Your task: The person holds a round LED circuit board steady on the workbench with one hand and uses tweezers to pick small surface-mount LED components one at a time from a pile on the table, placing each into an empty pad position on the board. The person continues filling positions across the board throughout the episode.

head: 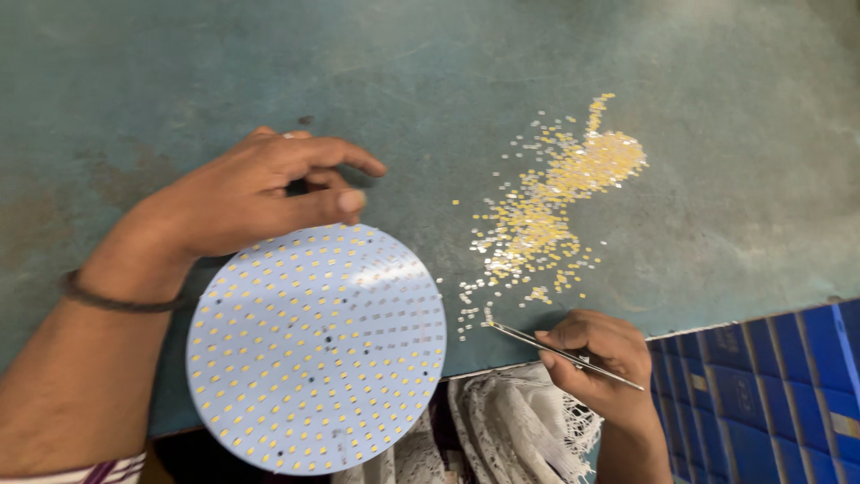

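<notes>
A round white circuit disc (315, 348) dotted with rows of small yellow chips lies at the near edge of a teal worktable (448, 81). My left hand (255, 193) rests at the disc's far rim, thumb on its edge, fingers curled above the table. My right hand (596, 358) grips thin metal tweezers (560, 351), whose tips point left towards a scatter of tiny yellow and silver chips (546, 206) spread across the table to the right of the disc.
A blue box with printed panels (770, 394) sits at the lower right beside my right hand. White lace cloth (511, 426) lies below the table edge. A dark band circles my left wrist (116, 300).
</notes>
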The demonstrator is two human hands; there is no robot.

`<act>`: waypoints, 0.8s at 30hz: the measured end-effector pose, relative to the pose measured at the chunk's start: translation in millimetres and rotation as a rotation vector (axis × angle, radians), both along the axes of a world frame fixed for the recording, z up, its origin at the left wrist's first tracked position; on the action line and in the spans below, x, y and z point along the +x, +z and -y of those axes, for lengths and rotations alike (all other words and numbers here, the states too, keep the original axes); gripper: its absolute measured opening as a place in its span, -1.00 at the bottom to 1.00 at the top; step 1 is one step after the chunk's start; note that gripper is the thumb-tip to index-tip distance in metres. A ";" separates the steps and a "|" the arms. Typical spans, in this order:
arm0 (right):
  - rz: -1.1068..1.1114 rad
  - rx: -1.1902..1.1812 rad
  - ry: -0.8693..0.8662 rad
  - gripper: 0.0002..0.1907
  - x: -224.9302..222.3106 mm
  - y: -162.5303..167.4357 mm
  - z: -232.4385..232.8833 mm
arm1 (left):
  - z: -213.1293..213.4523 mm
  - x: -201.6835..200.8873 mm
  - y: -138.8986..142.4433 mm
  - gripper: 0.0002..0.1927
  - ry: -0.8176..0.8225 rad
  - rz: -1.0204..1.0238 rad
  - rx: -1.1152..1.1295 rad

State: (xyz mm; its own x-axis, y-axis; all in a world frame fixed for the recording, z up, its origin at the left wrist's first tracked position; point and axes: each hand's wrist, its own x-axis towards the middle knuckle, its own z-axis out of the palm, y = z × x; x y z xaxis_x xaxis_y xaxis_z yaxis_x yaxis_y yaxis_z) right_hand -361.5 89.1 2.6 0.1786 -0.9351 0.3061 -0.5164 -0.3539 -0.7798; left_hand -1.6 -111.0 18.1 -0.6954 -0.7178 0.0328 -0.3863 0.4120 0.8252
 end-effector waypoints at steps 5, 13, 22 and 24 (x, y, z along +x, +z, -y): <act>0.006 0.033 0.259 -0.84 21.8 3.0 15.5 | 0.3 -3.3 1.8 -0.35 -0.012 -0.007 -0.062; -0.006 0.028 0.385 -0.81 37.9 10.6 32.2 | -0.5 -3.4 0.4 -0.31 -0.023 -0.056 -0.040; 0.000 0.053 0.339 -0.84 29.0 3.9 28.0 | -2.4 -6.5 5.0 -0.34 0.000 -0.047 0.012; 0.055 0.079 0.248 -0.84 24.2 -2.3 25.6 | 0.0 -2.5 -1.8 -0.36 -0.022 -0.046 0.014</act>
State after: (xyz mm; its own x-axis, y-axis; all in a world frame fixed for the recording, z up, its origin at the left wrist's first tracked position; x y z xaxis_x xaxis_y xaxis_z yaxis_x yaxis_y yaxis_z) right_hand -337.3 63.4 0.2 0.3907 -0.8862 0.2492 -0.3777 -0.4012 -0.8345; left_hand -4.1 -111.0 16.3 -0.7089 -0.7032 0.0554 -0.3388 0.4083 0.8477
